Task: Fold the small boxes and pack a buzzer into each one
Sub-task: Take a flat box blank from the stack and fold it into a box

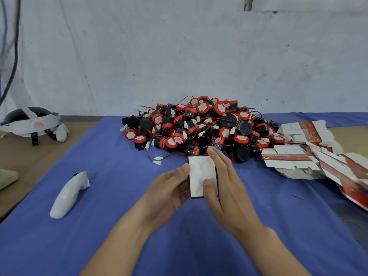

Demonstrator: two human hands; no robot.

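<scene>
hands meet on one box [199, 174], held just in front of the buzzers [199, 126]. your left hand [169, 188] cups its left edge. your right hand [225, 182] pinches it, thumb on the white face, likely to square the fold. whether anything is inside can't be told. flat blanks [298, 158] wait at right.
</scene>
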